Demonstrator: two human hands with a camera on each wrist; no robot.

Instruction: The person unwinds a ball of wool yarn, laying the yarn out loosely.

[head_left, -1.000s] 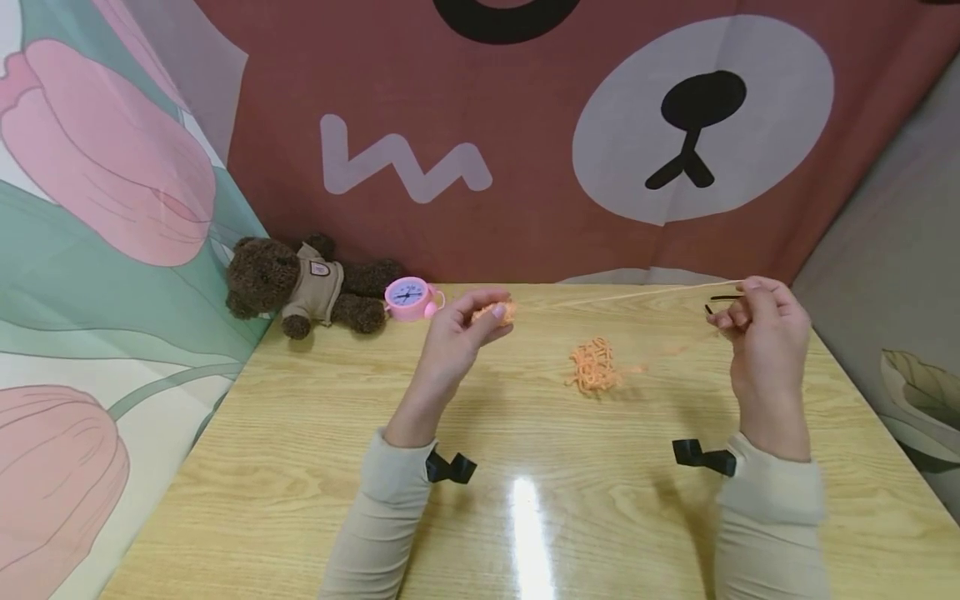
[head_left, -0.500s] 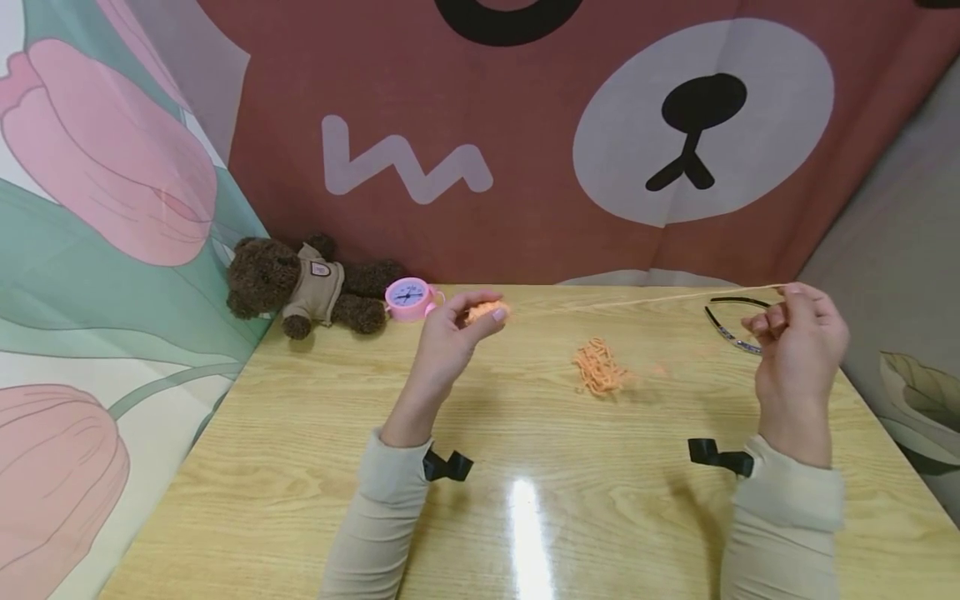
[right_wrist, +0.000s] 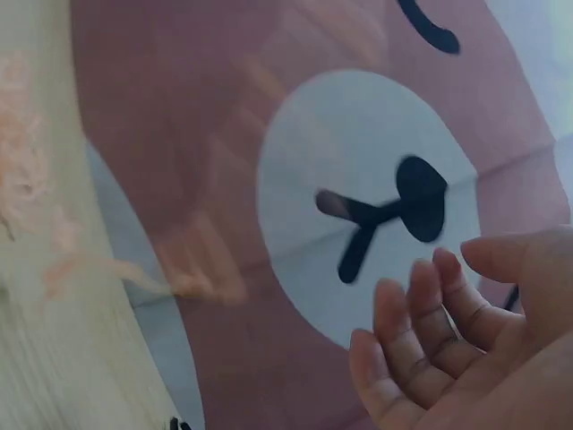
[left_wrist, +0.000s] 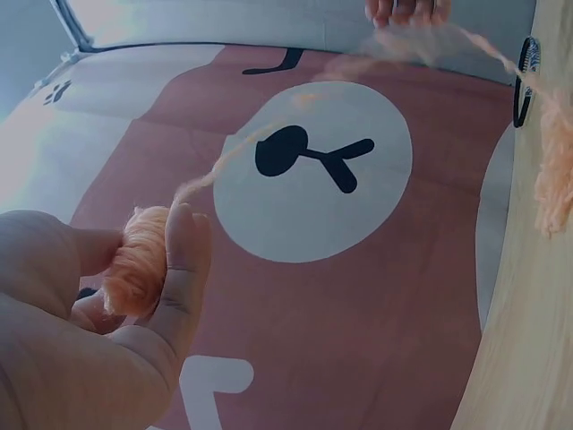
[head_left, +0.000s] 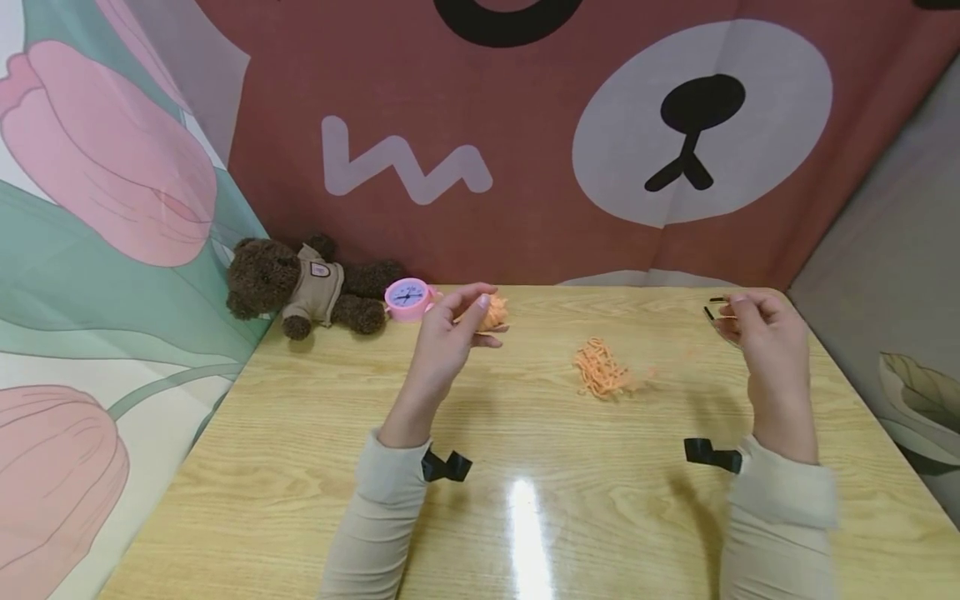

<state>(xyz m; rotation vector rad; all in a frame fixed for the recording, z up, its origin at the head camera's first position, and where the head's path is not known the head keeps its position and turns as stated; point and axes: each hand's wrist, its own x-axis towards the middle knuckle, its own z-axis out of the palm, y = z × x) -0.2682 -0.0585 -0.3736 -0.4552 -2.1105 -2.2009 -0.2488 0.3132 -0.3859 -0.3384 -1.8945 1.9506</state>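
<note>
My left hand (head_left: 450,342) grips a small wound ball of peach-orange yarn (left_wrist: 139,260) between thumb and fingers, raised over the left part of the table. From the ball a slack strand (left_wrist: 215,170) rises in the left wrist view toward the blurred stretch below my right fingertips. My right hand (head_left: 772,342) is up at the right, fingers loosely curved; in the right wrist view no yarn shows between thumb and fingertips. A loose heap of the same yarn (head_left: 598,367) lies on the table between the hands, with a blurred strand (right_wrist: 143,273) lifting from it.
A black headband (head_left: 711,313) lies partly behind my right hand. At the back left, a brown teddy bear (head_left: 315,287) in a tan shirt lies beside a pink alarm clock (head_left: 408,297). A bear-print cloth (head_left: 525,225) hangs behind the wooden table (head_left: 600,500).
My right hand moved out to the right with the strand stretched taut, then came back left; the strand is now slack. My left hand has turned the yarn ball in its fingers.
</note>
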